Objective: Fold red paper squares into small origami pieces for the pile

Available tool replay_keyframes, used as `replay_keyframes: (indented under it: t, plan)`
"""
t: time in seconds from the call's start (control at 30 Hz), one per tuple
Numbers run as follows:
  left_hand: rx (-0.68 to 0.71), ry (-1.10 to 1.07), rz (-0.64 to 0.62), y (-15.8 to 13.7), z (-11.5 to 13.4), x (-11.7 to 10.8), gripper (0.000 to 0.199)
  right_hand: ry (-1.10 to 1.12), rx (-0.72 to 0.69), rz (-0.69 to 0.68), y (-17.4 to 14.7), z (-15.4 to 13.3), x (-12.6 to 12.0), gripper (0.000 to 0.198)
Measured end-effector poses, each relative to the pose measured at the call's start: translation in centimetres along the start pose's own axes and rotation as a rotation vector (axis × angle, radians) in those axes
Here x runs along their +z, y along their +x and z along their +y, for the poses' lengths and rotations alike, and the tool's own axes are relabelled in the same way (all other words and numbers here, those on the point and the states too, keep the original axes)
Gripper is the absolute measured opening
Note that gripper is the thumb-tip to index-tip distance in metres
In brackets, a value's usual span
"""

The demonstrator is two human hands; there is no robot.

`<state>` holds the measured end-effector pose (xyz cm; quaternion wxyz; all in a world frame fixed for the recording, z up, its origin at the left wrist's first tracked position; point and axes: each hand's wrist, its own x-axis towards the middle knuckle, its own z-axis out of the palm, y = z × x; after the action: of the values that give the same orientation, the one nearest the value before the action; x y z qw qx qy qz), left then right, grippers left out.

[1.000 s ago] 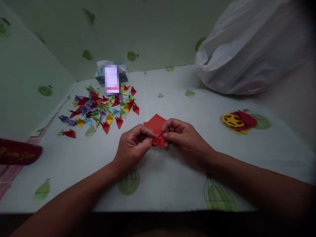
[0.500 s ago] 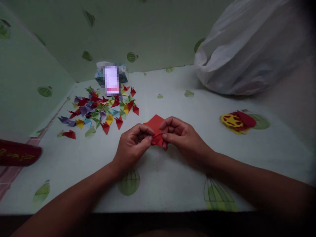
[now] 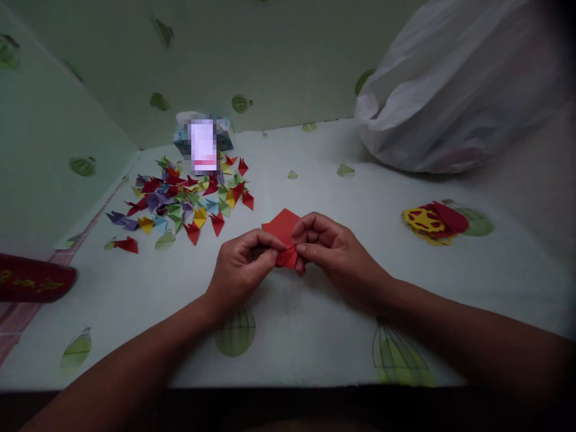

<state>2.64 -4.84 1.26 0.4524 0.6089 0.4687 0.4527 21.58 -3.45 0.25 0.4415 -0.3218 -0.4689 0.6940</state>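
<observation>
A partly folded sheet of red origami paper (image 3: 282,225) is held between my two hands over the middle of the table. My left hand (image 3: 245,258) pinches its lower left edge with thumb and forefinger. From the other side, my right hand (image 3: 328,243) grips the paper, thumb in front and fingers curled at the right edge. The fingertips hide part of the creases. Left of the hands lies a pile of small folded paper cranes (image 3: 180,201) in red, yellow, green, blue and purple.
Behind the pile, a phone (image 3: 203,144) with a blurred screen leans on a tissue box (image 3: 226,133). A white plastic bag (image 3: 432,108) fills the back right. Yellow and red cut-out shapes (image 3: 425,221) lie to the right. A dark red cylinder (image 3: 36,279) is at the left edge.
My left forefinger has stretched a little to the right across the fold. The right hand and the paper have hardly moved.
</observation>
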Motion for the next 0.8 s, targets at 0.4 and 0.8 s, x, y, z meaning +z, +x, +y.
replay_keyframes:
  t: [0.4, 0.8]
  plan:
    - [-0.100, -0.163, -0.059, 0.20, -0.13, 0.13, 0.003, 0.028, 0.046, 0.000, 0.11, 0.04, -0.09, 0.024]
    - [-0.215, -0.163, -0.156, 0.43, 0.08, 0.03, 0.024, -0.155, -0.044, 0.065, -0.21, -0.45, 0.42, 0.016]
